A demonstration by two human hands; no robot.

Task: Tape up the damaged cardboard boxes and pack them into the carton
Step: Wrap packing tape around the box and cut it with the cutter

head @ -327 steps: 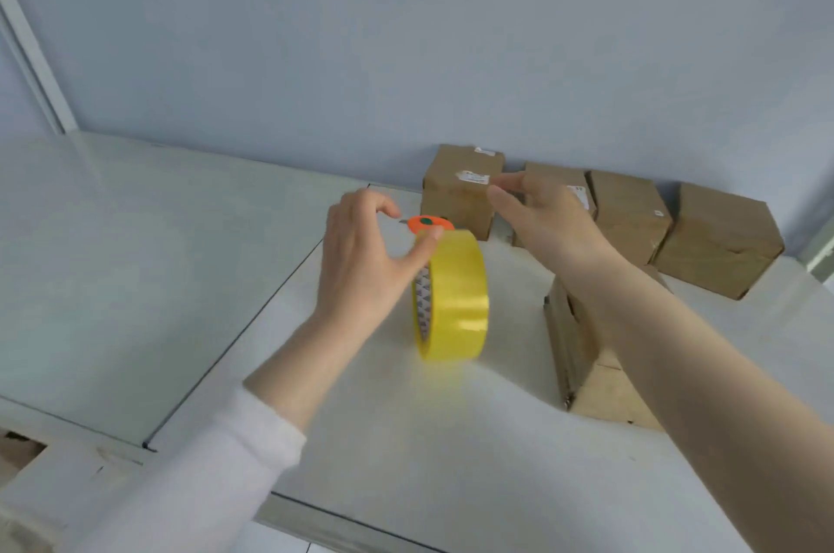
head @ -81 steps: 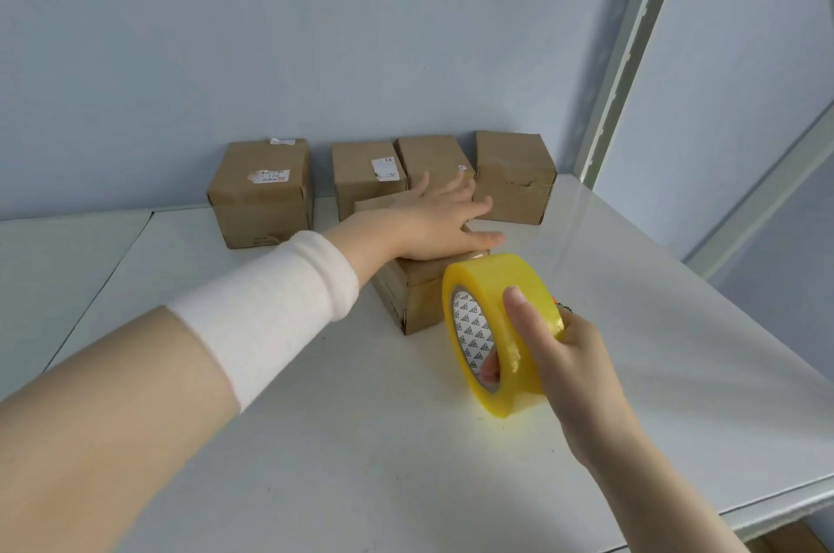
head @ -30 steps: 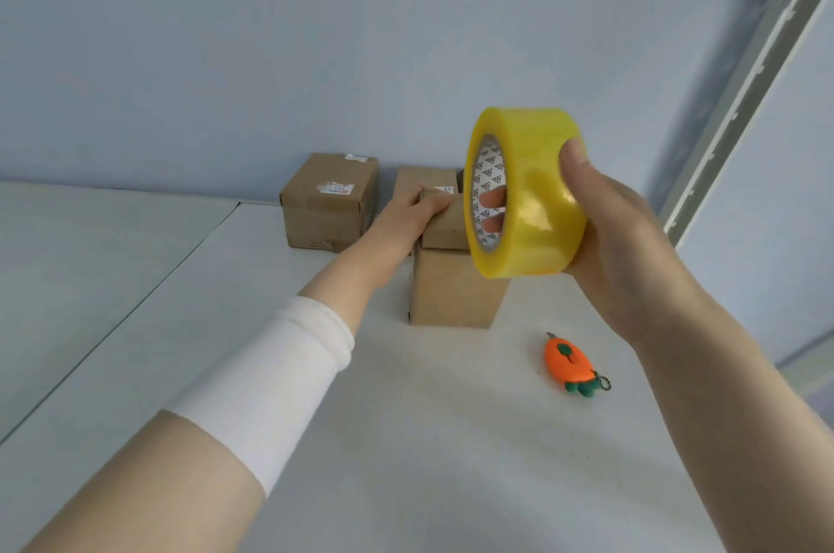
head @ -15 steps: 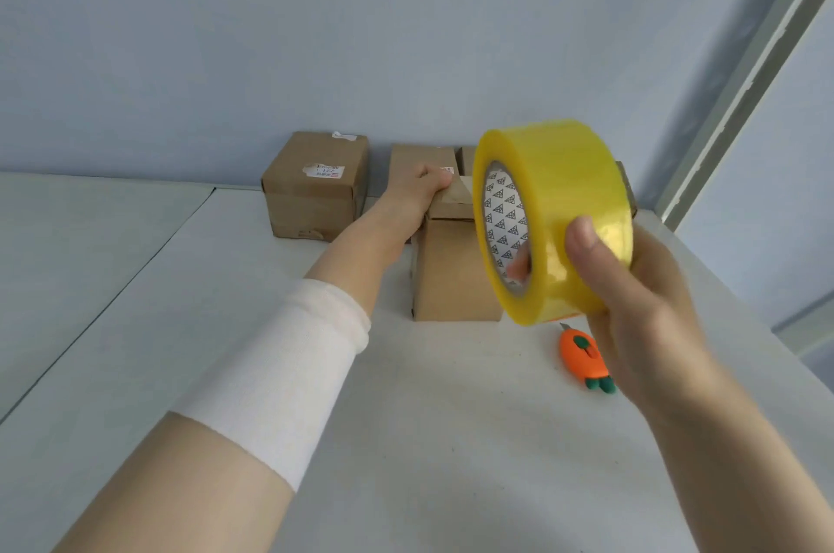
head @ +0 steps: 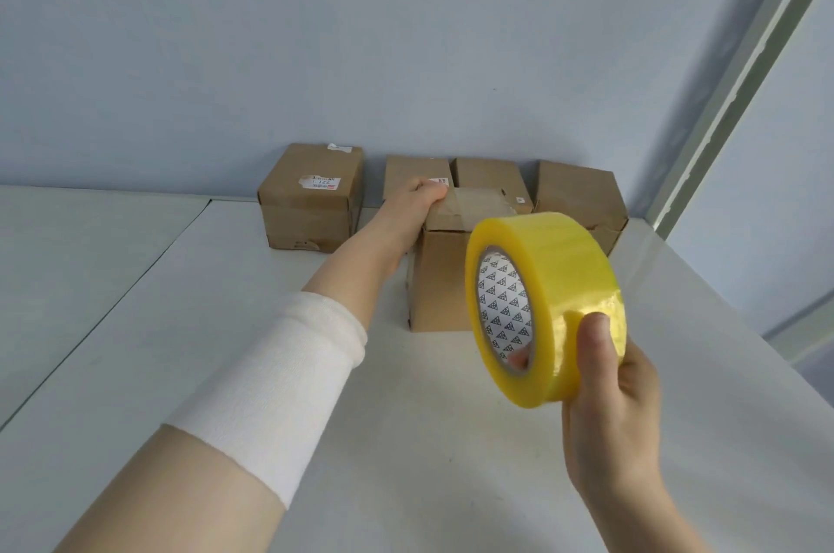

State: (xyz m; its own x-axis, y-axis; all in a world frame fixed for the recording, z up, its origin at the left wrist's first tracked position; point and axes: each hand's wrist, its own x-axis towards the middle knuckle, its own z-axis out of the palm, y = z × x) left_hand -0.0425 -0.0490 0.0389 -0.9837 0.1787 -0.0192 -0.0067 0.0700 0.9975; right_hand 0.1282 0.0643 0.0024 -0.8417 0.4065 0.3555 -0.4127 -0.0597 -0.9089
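You are holding the tape roll (head: 548,304) up in your right hand (head: 609,412), well above the table (head: 406,462). Your thumb is pressing on the yellow outer face and a fingertip is showing inside the patterned core, so the roll is being pinched between them. It is standing on edge, with its open side facing left.

Your left hand (head: 417,200) is resting on the top left edge of the front box (head: 440,281), which is sitting on the table just behind the roll. The hand is hiding its own fingers, so I cannot tell whether they are lying flat or curling over the edge. A strip of clear tape (head: 474,202) is lying across the top of that box. A white sleeve (head: 280,381) is covering part of your left forearm.

Four more boxes are lining the wall (head: 361,33) behind it: a labelled box (head: 311,202) standing apart on the left, then two narrow boxes (head: 415,171) (head: 485,173) side by side, then a dented box (head: 582,200) on the right. A grey metal post (head: 740,69) is slanting up at the right.
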